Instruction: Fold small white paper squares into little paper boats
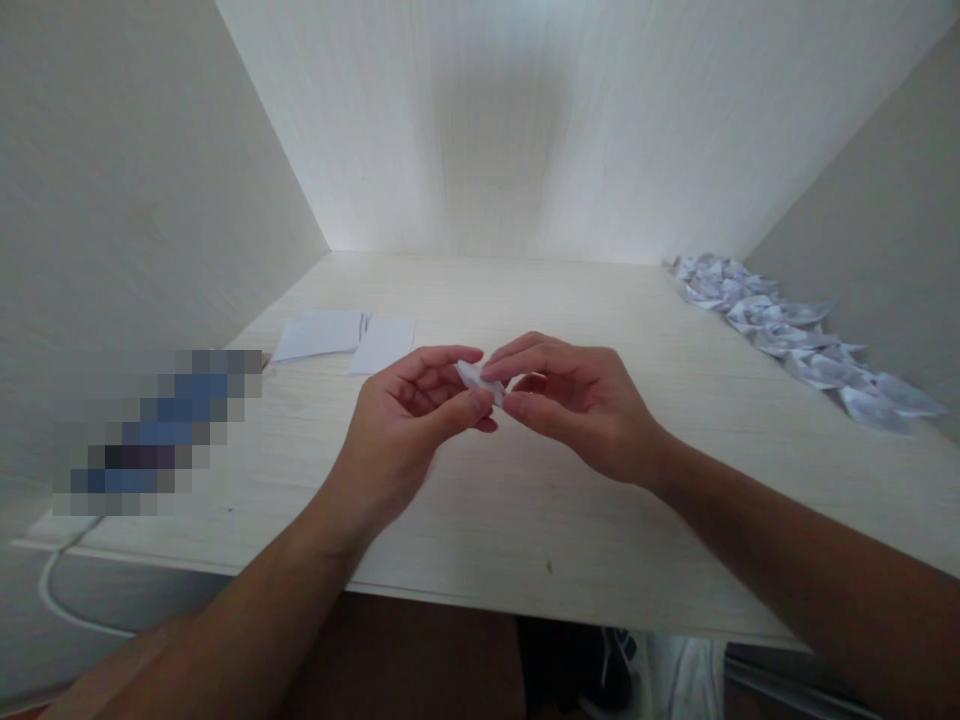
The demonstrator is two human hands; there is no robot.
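Between my two hands, over the middle of the desk, is a small folded piece of white paper point(474, 376). My left hand point(416, 400) pinches its lower edge with the thumb, its index finger reaching along the top. On the other side, my right hand point(574, 400) grips the right end between thumb and fingertips. Its exact folded shape is partly hidden by the fingers. At the far right lies a long pile of folded white paper pieces point(780, 325). Flat white paper sheets point(322, 332) rest at the back left, with another sheet point(384, 343) beside them.
The pale desk point(510, 520) has walls at the back and both sides. A blurred-out bluish object point(165, 430) lies on its left part. A white cable point(56, 590) hangs over the front left edge. Below the front edge are legs and a dark shoe point(616, 665).
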